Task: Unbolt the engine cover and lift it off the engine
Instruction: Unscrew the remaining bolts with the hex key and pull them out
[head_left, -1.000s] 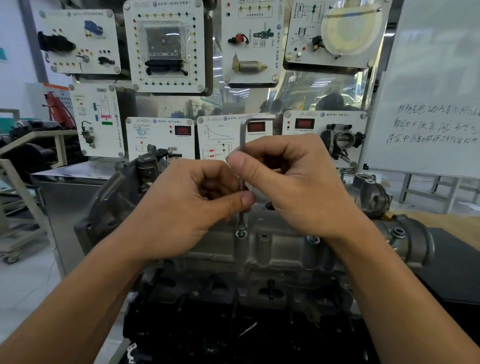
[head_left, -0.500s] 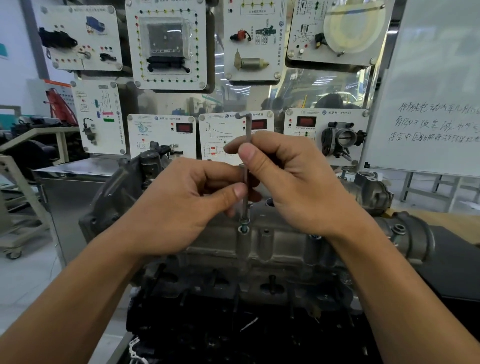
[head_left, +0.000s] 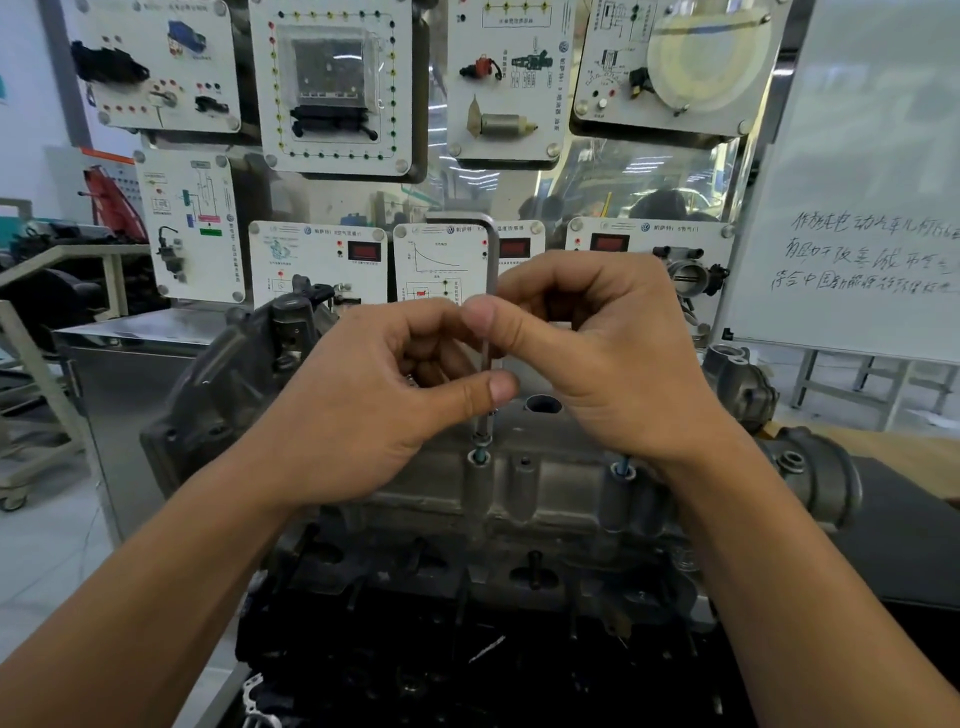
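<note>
The grey cast engine cover (head_left: 545, 483) lies across the top of the engine at centre. An L-shaped hex key (head_left: 490, 260) stands upright with its tip in a bolt (head_left: 480, 442) that sits raised above its boss near the cover's front edge. My left hand (head_left: 374, 415) pinches the key's lower shaft between thumb and fingers. My right hand (head_left: 597, 353) pinches the shaft higher up. A second bolt (head_left: 622, 467) with a bluish shank stands raised just below my right wrist.
Training panels (head_left: 332, 83) with mounted car parts hang on the board behind the engine. A whiteboard (head_left: 852, 208) with handwriting stands at the right. A metal cabinet (head_left: 119, 374) is to the left, and a wooden bench top (head_left: 893, 457) to the right.
The key's short arm has swung round from pointing right to pointing left. Both hands have shifted their pinch on the shaft, and the bolt stands a little higher.
</note>
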